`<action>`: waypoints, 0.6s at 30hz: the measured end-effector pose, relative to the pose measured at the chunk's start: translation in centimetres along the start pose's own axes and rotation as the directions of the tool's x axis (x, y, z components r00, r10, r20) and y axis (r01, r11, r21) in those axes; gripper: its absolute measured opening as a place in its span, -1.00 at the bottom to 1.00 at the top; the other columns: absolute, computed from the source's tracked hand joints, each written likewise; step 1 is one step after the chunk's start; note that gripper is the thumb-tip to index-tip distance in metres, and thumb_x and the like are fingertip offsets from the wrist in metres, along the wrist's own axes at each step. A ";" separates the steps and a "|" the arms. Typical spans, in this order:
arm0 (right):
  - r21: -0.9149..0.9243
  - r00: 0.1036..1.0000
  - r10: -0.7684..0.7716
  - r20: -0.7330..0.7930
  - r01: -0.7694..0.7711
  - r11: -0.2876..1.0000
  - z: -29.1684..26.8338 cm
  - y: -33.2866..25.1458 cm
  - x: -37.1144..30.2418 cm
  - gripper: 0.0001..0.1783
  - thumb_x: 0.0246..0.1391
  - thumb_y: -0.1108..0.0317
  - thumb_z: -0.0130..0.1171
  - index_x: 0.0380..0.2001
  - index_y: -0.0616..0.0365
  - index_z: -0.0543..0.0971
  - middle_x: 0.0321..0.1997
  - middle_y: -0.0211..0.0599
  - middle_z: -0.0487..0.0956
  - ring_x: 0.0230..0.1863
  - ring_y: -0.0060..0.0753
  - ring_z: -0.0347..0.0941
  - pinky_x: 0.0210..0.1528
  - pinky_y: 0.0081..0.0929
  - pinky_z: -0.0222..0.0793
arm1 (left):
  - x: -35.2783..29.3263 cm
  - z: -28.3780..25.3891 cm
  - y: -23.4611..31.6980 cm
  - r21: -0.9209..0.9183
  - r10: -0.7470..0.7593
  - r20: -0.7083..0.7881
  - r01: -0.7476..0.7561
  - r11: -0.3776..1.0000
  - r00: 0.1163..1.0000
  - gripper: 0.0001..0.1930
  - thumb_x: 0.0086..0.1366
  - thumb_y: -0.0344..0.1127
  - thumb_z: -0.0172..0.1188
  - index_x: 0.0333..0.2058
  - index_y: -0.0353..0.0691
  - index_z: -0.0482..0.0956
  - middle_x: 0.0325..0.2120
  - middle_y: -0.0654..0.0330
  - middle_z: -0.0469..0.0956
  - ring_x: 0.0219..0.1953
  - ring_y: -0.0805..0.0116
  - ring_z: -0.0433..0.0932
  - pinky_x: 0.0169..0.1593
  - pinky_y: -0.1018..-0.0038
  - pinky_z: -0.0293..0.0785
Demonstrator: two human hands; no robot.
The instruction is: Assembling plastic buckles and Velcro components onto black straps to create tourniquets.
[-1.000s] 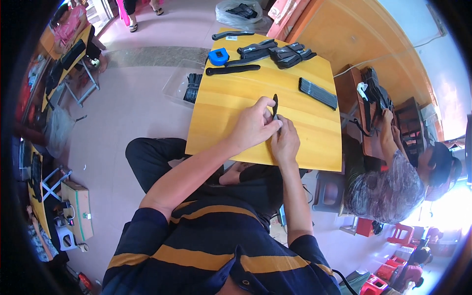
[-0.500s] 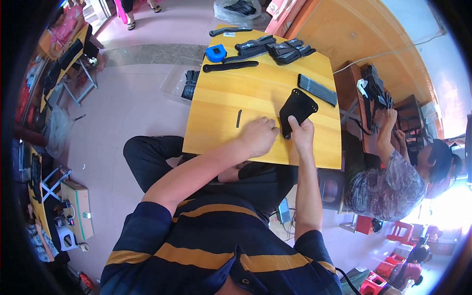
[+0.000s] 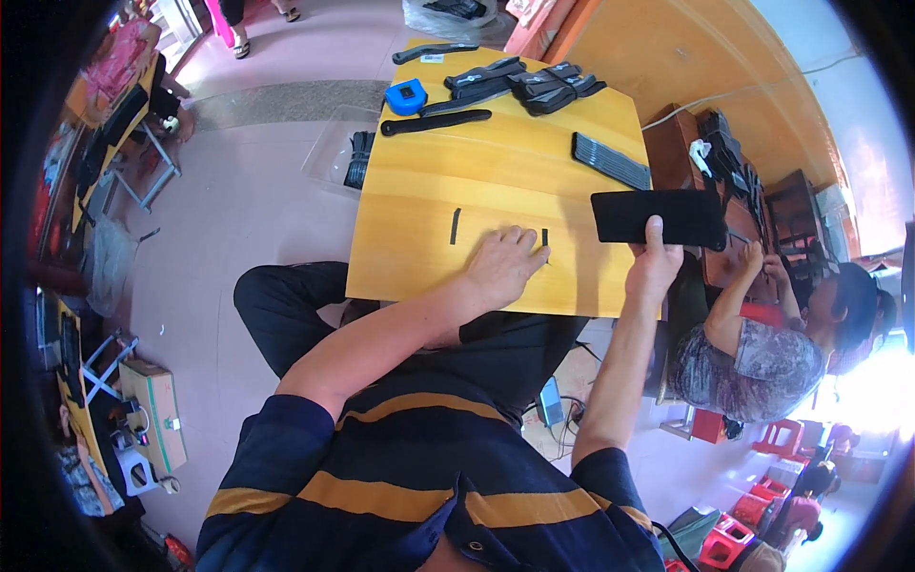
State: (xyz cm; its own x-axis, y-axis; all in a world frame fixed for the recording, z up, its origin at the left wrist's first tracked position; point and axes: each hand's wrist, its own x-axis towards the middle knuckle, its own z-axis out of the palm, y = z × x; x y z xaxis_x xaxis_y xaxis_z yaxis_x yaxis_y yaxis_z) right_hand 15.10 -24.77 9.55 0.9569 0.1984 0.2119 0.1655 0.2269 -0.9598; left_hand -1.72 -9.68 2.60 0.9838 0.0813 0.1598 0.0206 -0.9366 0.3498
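Observation:
My right hand (image 3: pixel 654 269) grips a flat black rectangular piece (image 3: pixel 634 217) from below, thumb across its near face, at the table's right edge. The piece lies crosswise and seems raised off the wood; its exact kind is unclear. My left hand (image 3: pixel 507 265) rests palm down on the yellow wooden table (image 3: pixel 410 272), fingers a little bent and holding nothing visible. Beside its fingertips is a short dark strip or mark (image 3: pixel 545 236). Another dark strip or mark (image 3: pixel 455 227) lies farther left.
Black strap bundles (image 3: pixel 553 88), a blue tape measure (image 3: pixel 406 97) and a single black strap (image 3: pixel 437 122) lie at the far side. A grey-black bundle (image 3: pixel 610 160) sits far right. A clear bin (image 3: pixel 329 157) stands left of the table. A co-worker (image 3: pixel 762 348) sits at right.
My right hand has moved right with the black piece and turned it crosswise. The dark strip beside my left fingers has come into sight. My left hand has shifted slightly, its fingers more spread.

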 end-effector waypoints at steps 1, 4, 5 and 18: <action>-0.003 1.000 -0.006 -0.005 0.006 1.000 0.0 -0.7 0.1 -0.78 0.28 0.34 0.26 -0.07 0.20 0.60 -0.17 -0.35 0.66 -0.23 -0.48 0.62 -0.26 -0.49 0.58 | 0.1 0.0 -0.2 0.005 -0.001 0.013 0.001 1.000 1.000 -0.46 0.20 -0.40 0.11 0.20 -0.05 0.52 0.04 0.05 0.43 0.17 0.03 0.38 0.16 0.09 0.36; 0.221 0.992 0.119 0.043 -0.126 0.967 -0.8 -1.2 0.2 -0.69 0.27 0.38 0.26 0.06 0.12 0.54 -0.07 -0.33 0.65 -0.14 -0.42 0.64 -0.21 -0.40 0.65 | 0.1 -0.1 -0.4 -0.012 -0.012 0.024 0.013 1.000 1.000 -0.47 0.21 -0.38 0.11 0.21 -0.09 0.50 0.06 0.02 0.44 0.15 0.01 0.40 0.16 0.10 0.37; 0.285 0.983 0.157 0.090 -0.177 0.942 -1.6 -0.7 0.1 -0.65 0.27 0.39 0.26 0.09 0.09 0.52 -0.04 -0.33 0.65 -0.11 -0.40 0.64 -0.19 -0.37 0.67 | 0.0 -0.1 -0.5 -0.031 -0.032 0.027 0.033 0.999 0.999 -0.48 0.24 -0.36 0.11 0.21 -0.11 0.49 0.08 0.00 0.44 0.13 -0.02 0.43 0.16 0.09 0.38; 0.396 0.872 0.413 0.263 -0.487 0.778 3.7 2.1 -7.7 -0.60 0.23 0.44 0.29 0.12 0.08 0.52 0.01 -0.35 0.65 -0.03 -0.39 0.63 0.01 -0.39 0.61 | -1.6 -3.6 -3.4 -0.979 -0.360 0.131 0.177 0.098 0.924 -0.70 0.35 -0.22 0.30 -0.07 -0.32 0.62 -0.38 0.24 0.63 -0.38 0.56 0.56 -0.31 0.60 0.51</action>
State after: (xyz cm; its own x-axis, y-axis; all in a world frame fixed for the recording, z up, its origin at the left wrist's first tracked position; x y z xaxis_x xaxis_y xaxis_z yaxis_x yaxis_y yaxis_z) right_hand 7.24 -22.28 6.55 0.8403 0.5170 -0.1630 -0.4321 0.4573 -0.7773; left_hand -4.04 -5.36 4.49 0.9245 0.3680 -0.0994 0.0020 0.2561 0.9667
